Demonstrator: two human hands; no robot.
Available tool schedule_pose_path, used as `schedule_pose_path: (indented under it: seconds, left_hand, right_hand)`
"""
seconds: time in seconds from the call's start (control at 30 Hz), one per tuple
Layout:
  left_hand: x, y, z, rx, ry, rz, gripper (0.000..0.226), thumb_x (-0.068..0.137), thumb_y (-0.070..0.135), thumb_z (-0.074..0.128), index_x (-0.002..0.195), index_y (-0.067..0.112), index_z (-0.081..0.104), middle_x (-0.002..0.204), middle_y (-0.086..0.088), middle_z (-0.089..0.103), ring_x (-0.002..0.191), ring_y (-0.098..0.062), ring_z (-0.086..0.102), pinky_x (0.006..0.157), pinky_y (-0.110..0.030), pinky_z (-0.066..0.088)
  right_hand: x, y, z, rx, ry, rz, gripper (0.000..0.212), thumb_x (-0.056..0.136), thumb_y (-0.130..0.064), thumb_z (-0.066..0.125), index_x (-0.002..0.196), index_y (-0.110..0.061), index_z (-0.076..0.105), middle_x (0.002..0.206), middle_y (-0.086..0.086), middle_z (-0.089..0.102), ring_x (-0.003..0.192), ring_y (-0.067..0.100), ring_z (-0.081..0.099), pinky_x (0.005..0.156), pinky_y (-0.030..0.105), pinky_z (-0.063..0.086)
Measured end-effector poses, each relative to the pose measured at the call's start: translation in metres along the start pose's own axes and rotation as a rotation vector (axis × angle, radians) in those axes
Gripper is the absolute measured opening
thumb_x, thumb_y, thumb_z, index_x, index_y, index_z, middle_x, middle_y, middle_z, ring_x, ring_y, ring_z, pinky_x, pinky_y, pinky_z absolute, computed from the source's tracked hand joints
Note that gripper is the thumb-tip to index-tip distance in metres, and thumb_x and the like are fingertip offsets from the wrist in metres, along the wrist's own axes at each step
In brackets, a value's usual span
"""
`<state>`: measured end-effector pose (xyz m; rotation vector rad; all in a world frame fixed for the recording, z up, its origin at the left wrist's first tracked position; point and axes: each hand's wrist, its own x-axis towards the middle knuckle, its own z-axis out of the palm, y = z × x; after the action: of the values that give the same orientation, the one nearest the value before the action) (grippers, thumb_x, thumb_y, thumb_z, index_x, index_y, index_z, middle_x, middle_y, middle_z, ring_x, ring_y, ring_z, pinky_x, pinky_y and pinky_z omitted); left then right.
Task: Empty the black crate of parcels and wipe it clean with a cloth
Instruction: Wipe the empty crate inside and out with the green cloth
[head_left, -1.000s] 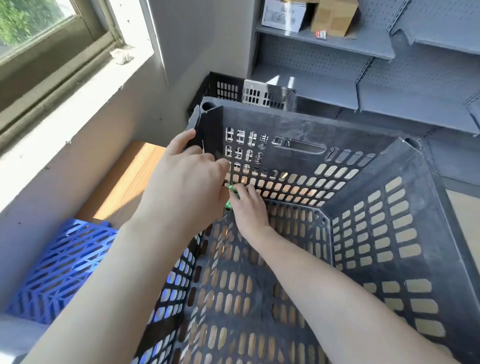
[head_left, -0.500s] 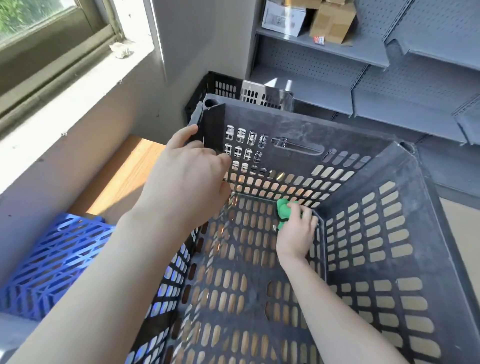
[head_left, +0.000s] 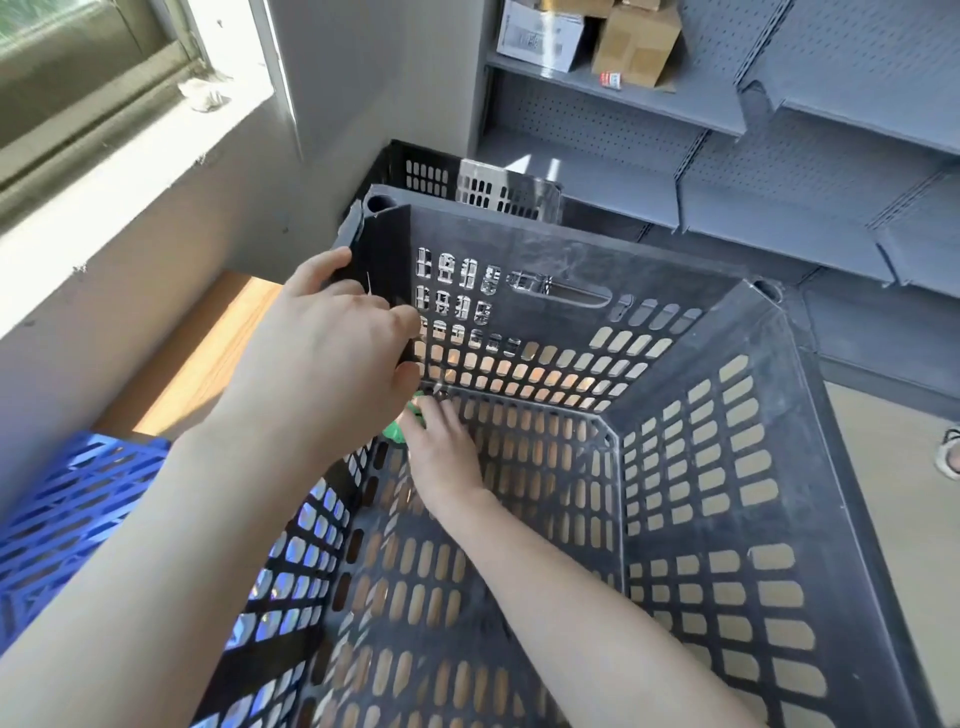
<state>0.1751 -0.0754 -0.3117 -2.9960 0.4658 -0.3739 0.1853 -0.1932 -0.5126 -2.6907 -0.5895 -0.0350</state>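
Head-camera view into a black crate (head_left: 737, 332) with slotted walls and floor, which holds no parcels. The left hand (head_left: 322, 353) closes its grip over the crate's upper left rim near the far left corner, thumb on the outer face and fingers curled onto the inner wall. The right hand (head_left: 441, 452) reaches down inside the crate to the far left corner of the floor, where the floor meets the far wall; its grip is clenched on a green cloth (head_left: 400, 423), pressed against the bottom at that corner. Only a small part of the cloth shows, between the right fingertips and the left hand, which covers the rest. Both forearms are bare. A handle slot is cut into the far wall below the rim. Tan floor shows through the slots of the crate's base and right wall. A blue crate (head_left: 67, 519) lies outside, just beside the left wall, and is visible through that wall's openings. A second black crate (head_left: 467, 179) stands directly behind the far wall. Grey pegboard shelving (head_left: 727, 171) runs along the back; its upper shelf carries a white box (head_left: 540, 31) and a brown cardboard box (head_left: 636, 44) side by side. A window sill (head_left: 130, 171) and window frame occupy the upper left.
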Motion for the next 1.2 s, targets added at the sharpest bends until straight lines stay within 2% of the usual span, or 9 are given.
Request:
schedule_pose_path:
  seconds: [0.07, 0.17, 0.3, 0.47, 0.6, 0.73, 0.83, 1.03, 1.2]
  left_hand:
    - [0.0, 0.001, -0.001, 0.002, -0.011, 0.006, 0.036, 0.076, 0.037, 0.044, 0.087, 0.017, 0.071, 0.073, 0.0, 0.07, 0.083, -0.027, 0.066, 0.113, -0.036, 0.016]
    - [0.002, 0.0, -0.001, 0.005, -0.017, 0.009, 0.025, 0.081, 0.035, 0.054, 0.09, 0.019, 0.071, 0.076, 0.001, 0.07, 0.087, -0.025, 0.066, 0.114, -0.036, 0.013]
    - [0.003, 0.0, 0.001, 0.018, -0.013, 0.007, 0.019, 0.079, 0.032, 0.063, 0.09, 0.018, 0.072, 0.075, 0.0, 0.071, 0.087, -0.026, 0.066, 0.114, -0.037, 0.013]
    - [0.003, -0.002, 0.004, 0.008, 0.008, 0.006, 0.019, 0.077, 0.032, 0.068, 0.089, 0.018, 0.072, 0.073, 0.001, 0.071, 0.088, -0.027, 0.068, 0.113, -0.037, 0.014]
    - [0.003, -0.002, 0.003, -0.036, 0.027, 0.008, 0.021, 0.077, 0.032, 0.07, 0.091, 0.017, 0.074, 0.073, -0.001, 0.071, 0.087, -0.027, 0.069, 0.113, -0.04, 0.019]
    - [0.003, -0.002, 0.003, -0.072, 0.053, 0.024, 0.023, 0.077, 0.032, 0.068, 0.094, 0.018, 0.075, 0.072, -0.003, 0.072, 0.085, -0.028, 0.07, 0.112, -0.042, 0.023]
    - [0.002, -0.005, 0.002, -0.096, 0.036, 0.032, 0.024, 0.074, 0.03, 0.076, 0.095, 0.019, 0.076, 0.074, -0.002, 0.073, 0.086, -0.027, 0.07, 0.113, -0.044, 0.026]
    - [-0.006, -0.01, 0.006, -0.105, 0.025, 0.026, 0.028, 0.081, 0.039, 0.059, 0.095, 0.02, 0.075, 0.076, 0.001, 0.073, 0.088, -0.027, 0.07, 0.113, -0.044, 0.024]
    - [-0.008, -0.011, 0.005, -0.1, 0.008, 0.041, 0.025, 0.081, 0.038, 0.065, 0.098, 0.022, 0.074, 0.08, 0.001, 0.074, 0.092, -0.026, 0.07, 0.114, -0.044, 0.024]
  right_hand:
    - [-0.004, 0.024, -0.012, -0.092, -0.01, -0.016, 0.056, 0.072, 0.003, 0.072, 0.125, -0.005, 0.055, 0.129, 0.018, 0.05, 0.114, 0.037, 0.047, 0.086, 0.047, 0.051]
    - [-0.011, 0.065, -0.035, -0.225, -0.01, 0.102, 0.059, 0.074, 0.005, 0.068, 0.129, -0.009, 0.051, 0.132, 0.015, 0.048, 0.116, 0.036, 0.043, 0.094, 0.047, 0.047]
    - [-0.034, 0.104, -0.049, -0.346, 0.083, 0.288, 0.056, 0.068, 0.004, 0.074, 0.119, -0.012, 0.06, 0.119, 0.013, 0.057, 0.103, 0.036, 0.053, 0.08, 0.044, 0.052]
    - [-0.058, 0.11, -0.061, -0.394, 0.109, 0.531, 0.059, 0.072, 0.004, 0.072, 0.125, -0.017, 0.058, 0.12, 0.014, 0.054, 0.099, 0.033, 0.049, 0.076, 0.041, 0.051]
    - [-0.08, 0.105, -0.066, -0.365, 0.045, 0.59, 0.056, 0.081, 0.004, 0.061, 0.131, -0.019, 0.051, 0.12, 0.013, 0.048, 0.105, 0.032, 0.046, 0.078, 0.038, 0.05]
    - [-0.113, 0.088, -0.057, -0.33, 0.1, 0.678, 0.059, 0.058, 0.004, 0.08, 0.11, -0.019, 0.063, 0.103, 0.011, 0.057, 0.086, 0.028, 0.053, 0.058, 0.033, 0.054]
    - [-0.137, 0.069, -0.047, -0.294, 0.111, 0.671, 0.064, 0.045, 0.007, 0.085, 0.1, -0.018, 0.065, 0.101, 0.012, 0.059, 0.082, 0.029, 0.053, 0.054, 0.033, 0.054]
    - [-0.126, 0.071, -0.039, -0.274, 0.128, 0.657, 0.07, 0.042, 0.009, 0.084, 0.104, -0.016, 0.065, 0.106, 0.01, 0.06, 0.088, 0.028, 0.056, 0.064, 0.034, 0.057]
    - [-0.091, 0.091, -0.044, -0.313, 0.114, 0.63, 0.063, 0.067, 0.011, 0.07, 0.123, -0.014, 0.056, 0.113, 0.014, 0.053, 0.1, 0.032, 0.051, 0.079, 0.038, 0.051]
